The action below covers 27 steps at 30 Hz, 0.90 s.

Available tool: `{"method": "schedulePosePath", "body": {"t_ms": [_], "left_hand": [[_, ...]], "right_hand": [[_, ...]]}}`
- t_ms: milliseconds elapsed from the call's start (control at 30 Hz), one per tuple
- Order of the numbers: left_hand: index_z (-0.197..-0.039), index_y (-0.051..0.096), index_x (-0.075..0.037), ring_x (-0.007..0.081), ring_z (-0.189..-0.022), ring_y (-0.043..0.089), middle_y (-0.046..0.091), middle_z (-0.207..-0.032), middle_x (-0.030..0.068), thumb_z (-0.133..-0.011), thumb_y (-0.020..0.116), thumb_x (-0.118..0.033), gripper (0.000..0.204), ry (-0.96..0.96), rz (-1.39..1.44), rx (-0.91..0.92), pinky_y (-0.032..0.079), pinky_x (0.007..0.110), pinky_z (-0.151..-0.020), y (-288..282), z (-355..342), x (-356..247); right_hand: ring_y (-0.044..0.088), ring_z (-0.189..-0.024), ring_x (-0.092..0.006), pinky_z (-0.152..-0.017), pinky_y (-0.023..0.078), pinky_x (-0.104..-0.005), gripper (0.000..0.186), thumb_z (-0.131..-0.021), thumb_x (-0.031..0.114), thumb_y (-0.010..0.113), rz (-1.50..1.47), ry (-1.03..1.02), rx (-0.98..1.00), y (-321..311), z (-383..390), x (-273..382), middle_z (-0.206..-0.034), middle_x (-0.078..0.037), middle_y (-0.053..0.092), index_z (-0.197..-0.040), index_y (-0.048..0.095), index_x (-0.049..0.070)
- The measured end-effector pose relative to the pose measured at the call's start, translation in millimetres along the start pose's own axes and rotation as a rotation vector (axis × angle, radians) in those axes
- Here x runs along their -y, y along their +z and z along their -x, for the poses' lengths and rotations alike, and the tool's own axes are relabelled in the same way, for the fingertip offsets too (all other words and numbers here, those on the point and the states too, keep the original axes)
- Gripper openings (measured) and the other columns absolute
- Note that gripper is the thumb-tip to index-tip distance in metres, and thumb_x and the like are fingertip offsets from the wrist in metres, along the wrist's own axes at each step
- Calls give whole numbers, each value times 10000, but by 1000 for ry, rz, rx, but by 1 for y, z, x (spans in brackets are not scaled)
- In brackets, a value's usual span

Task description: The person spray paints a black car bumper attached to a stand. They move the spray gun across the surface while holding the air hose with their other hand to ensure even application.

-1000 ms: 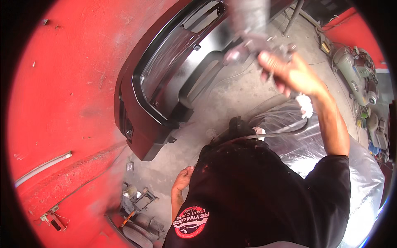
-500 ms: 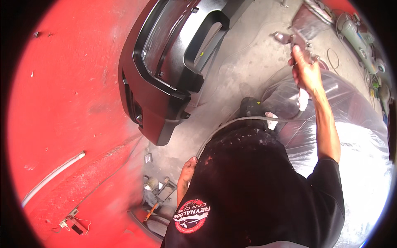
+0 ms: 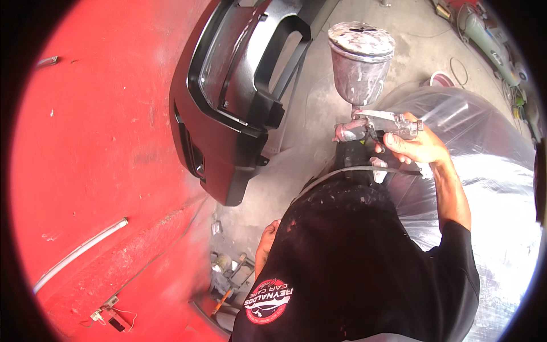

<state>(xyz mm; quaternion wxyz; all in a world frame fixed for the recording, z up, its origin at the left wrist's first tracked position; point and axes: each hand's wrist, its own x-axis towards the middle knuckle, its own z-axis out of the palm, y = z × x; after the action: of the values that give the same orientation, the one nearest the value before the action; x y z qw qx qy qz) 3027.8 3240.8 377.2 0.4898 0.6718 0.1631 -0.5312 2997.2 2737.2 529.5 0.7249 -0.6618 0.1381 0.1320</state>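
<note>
Black bumper (image 3: pixel 250 85): in the head view, at 11 o'clock from the centre, beside the red wall (image 3: pixel 108 154) at 9; it stands tilted, and what bears it cannot be told. The floor (image 3: pixel 410 51) showing between it and the person probably leaves room for an arm to pass.
Spray gun (image 3: pixel 390 122): at 2 o'clock, in front of the person, its nozzle facing roughly 9, apart from the bumper.
Paint cup (image 3: pixel 362 74): at 12 o'clock from the gun, lid uppermost, likely so that its contents feed downward.
Right hand (image 3: pixel 419 145): near 3 o'clock, fingers curled round the gun's grip with the thumb along its side, which seems to leave the trigger within reach.
Left hand (image 3: pixel 266 239): at 6 o'clock, beside the black shirt (image 3: pixel 353 268); its fingers are partly hidden, so their grip cannot be told.
Hose (image 3: pixel 347 169): crosses the person's front toward 3 o'clock, perhaps kept slack for free movement.
Plastic sheeting (image 3: pixel 484 154): at 3 o'clock, draped over something bulky, presumably against stray spray.
</note>
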Motion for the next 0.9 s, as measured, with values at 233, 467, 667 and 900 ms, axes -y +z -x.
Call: {"method": "schedulePosePath", "body": {"t_ms": [233, 467, 667, 900], "left_hand": [[-843, 588, -81, 104, -649, 499, 581, -730, -18, -1012, 436, -491, 469, 45, -14, -35, 449, 287, -632, -3, -27, -2], [-841, 588, -80, 108, -649, 498, 580, -726, -16, -1010, 436, -495, 474, 77, -23, -39, 449, 291, -633, 37, -81, -41], [-838, 588, -79, 111, -648, 497, 579, -723, -14, -1009, 437, -499, 478, 91, -27, -71, 449, 294, -633, 100, -136, -104], [-836, 588, -78, 115, -648, 495, 578, -719, -11, -1007, 437, -503, 483, 58, -91, -147, 449, 298, -633, 177, -157, -196]], "right_hand": [[483, -461, -60, -426, 387, -237, 370, -901, 410, 665, 117, -69, -343, 3, 0, 33, -609, 6, 579, -892, 665, 40], [465, -415, -87, -401, 364, -253, 500, -897, 531, 620, 55, -23, -994, -79, -44, 61, -496, 5, 500, -781, 638, 45], [468, -399, -81, -370, 340, -249, 496, -916, 547, 587, -23, -141, -1299, -213, -94, 56, -508, 8, 505, -819, 632, 62], [457, -387, -89, -384, 348, -258, 487, -933, 537, 566, 11, 24, -915, -309, -121, 29, -487, -1, 500, -824, 655, 71]]}}
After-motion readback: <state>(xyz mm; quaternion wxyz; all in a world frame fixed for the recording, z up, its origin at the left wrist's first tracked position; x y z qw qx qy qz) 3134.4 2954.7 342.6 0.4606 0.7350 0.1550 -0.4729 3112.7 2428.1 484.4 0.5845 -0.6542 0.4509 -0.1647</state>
